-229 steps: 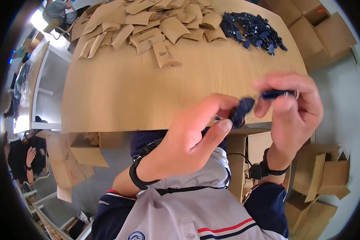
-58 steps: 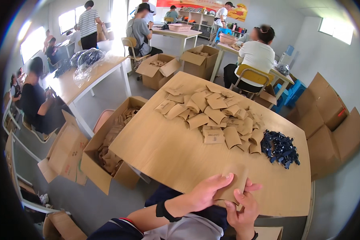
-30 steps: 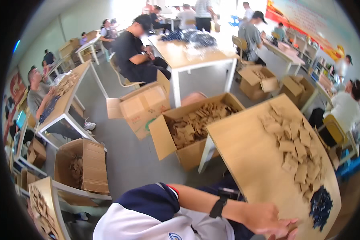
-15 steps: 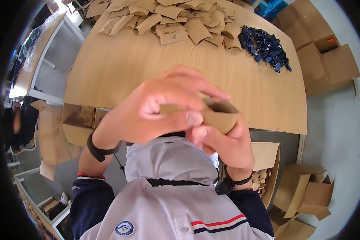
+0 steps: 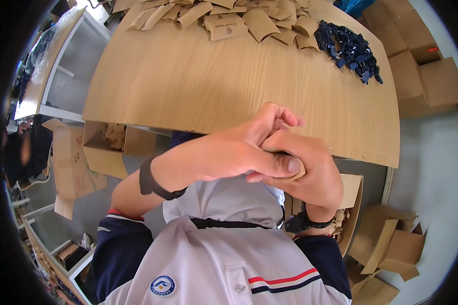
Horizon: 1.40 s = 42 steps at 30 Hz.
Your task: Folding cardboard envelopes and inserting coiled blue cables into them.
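Close in front of my body, at the table's near edge, both hands come together around a small brown cardboard pillow box (image 5: 298,173). My right hand (image 5: 318,162) is closed around it and hides most of it. The thumb of my left hand (image 5: 247,150) presses on the box's open-looking end, its fingers curled behind and partly hidden. At the far side of the wooden table (image 5: 188,86) lies a heap of similar pillow boxes (image 5: 226,26), some printed. To the right of that heap sits a tangled pile of small dark blue items with metal bits (image 5: 353,53).
Below the table's left edge stands an open carton (image 5: 103,155) with brown cardboard pieces, beside another carton (image 5: 76,162). An open carton (image 5: 352,203) with brown pieces is by my right arm. More cartons (image 5: 387,244) stand along the right wall. A person (image 5: 28,147) is at the far left.
The pillow box was held up with its open end showing; now my hands have lowered toward me and closed over it. My left thumb has shifted right onto its end.
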Each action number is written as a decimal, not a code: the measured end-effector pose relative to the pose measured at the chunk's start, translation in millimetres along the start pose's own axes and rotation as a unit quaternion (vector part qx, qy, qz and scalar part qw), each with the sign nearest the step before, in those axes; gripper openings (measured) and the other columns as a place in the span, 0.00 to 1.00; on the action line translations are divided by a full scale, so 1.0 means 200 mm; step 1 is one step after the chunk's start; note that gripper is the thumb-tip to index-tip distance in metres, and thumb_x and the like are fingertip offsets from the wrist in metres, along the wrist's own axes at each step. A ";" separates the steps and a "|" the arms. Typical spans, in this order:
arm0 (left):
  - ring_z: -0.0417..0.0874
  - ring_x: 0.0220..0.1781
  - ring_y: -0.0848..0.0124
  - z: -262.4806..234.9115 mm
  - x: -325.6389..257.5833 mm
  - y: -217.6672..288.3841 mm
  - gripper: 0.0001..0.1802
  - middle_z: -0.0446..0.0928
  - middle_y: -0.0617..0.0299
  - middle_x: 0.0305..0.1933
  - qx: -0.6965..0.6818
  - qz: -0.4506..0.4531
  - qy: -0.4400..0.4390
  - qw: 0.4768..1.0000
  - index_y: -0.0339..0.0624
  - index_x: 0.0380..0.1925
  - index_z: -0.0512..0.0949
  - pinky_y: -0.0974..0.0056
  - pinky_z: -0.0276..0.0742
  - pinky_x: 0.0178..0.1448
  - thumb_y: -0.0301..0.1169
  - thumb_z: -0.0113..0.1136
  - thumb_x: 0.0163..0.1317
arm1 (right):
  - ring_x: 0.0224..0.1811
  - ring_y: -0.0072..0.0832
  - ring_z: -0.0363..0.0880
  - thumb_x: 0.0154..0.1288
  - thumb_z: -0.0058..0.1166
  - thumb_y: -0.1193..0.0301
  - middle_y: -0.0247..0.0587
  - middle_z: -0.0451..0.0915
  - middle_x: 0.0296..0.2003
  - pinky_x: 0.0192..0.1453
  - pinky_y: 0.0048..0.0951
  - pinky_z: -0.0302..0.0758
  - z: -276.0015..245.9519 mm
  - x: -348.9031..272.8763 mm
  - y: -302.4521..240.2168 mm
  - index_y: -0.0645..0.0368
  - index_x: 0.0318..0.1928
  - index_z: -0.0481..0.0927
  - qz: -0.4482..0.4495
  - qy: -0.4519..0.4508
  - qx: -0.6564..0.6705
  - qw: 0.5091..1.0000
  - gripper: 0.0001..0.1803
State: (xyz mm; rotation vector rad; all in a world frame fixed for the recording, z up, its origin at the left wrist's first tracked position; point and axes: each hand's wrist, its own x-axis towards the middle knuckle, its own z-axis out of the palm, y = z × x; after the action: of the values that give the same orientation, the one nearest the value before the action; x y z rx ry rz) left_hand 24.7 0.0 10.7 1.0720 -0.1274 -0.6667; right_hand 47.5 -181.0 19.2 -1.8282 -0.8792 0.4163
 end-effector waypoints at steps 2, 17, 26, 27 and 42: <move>0.71 0.58 0.68 -0.04 0.02 -0.04 0.36 0.54 0.54 0.68 -0.017 -0.013 -0.009 1.000 0.43 0.61 0.60 0.64 0.66 0.61 0.30 0.70 0.55 | 0.34 0.36 0.80 0.59 0.65 0.74 0.41 0.81 0.33 0.39 0.29 0.76 0.00 0.00 0.04 0.58 0.49 0.75 0.015 -0.006 0.025 1.000 0.18; 0.77 0.60 0.55 0.04 0.05 -0.06 0.19 0.74 0.50 0.61 0.690 0.474 0.186 0.514 0.39 0.48 0.72 0.57 0.76 0.55 0.25 0.61 0.56 | 0.59 0.27 0.69 0.74 0.42 0.67 0.42 0.67 0.58 0.62 0.29 0.67 0.16 0.01 0.11 0.61 0.65 0.59 -0.023 0.222 0.292 0.930 0.23; 0.61 0.74 0.54 -0.08 -0.09 0.13 0.50 0.54 0.47 0.75 0.578 0.286 -0.053 0.762 0.39 0.74 0.46 0.60 0.69 0.68 0.19 0.62 0.54 | 0.42 0.27 0.82 0.67 0.56 0.68 0.37 0.82 0.42 0.41 0.24 0.78 0.00 -0.06 -0.04 0.59 0.58 0.73 0.092 0.209 0.209 0.951 0.20; 0.61 0.74 0.54 -0.10 -0.08 0.12 0.50 0.54 0.47 0.75 0.588 0.286 -0.048 0.755 0.39 0.74 0.46 0.60 0.69 0.68 0.19 0.62 0.54 | 0.34 0.23 0.79 0.69 0.54 0.69 0.37 0.81 0.37 0.35 0.22 0.76 -0.05 -0.08 -0.09 0.58 0.51 0.75 0.139 0.159 0.180 0.961 0.13; 0.83 0.29 0.77 0.03 -0.02 0.16 0.14 0.83 0.66 0.32 0.408 0.200 0.127 0.882 0.48 0.53 0.78 0.72 0.79 0.35 0.32 0.56 0.69 | 0.26 0.24 0.80 0.57 0.64 0.78 0.38 0.82 0.30 0.27 0.23 0.75 -0.08 0.00 0.04 0.60 0.41 0.81 -0.309 0.277 -0.478 0.774 0.11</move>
State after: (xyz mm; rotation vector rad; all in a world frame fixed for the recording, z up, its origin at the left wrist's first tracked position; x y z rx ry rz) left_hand 33.2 6.9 42.8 1.8688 -0.4148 -0.0594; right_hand 61.3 -192.4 18.5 -2.1598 -1.2901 -1.1509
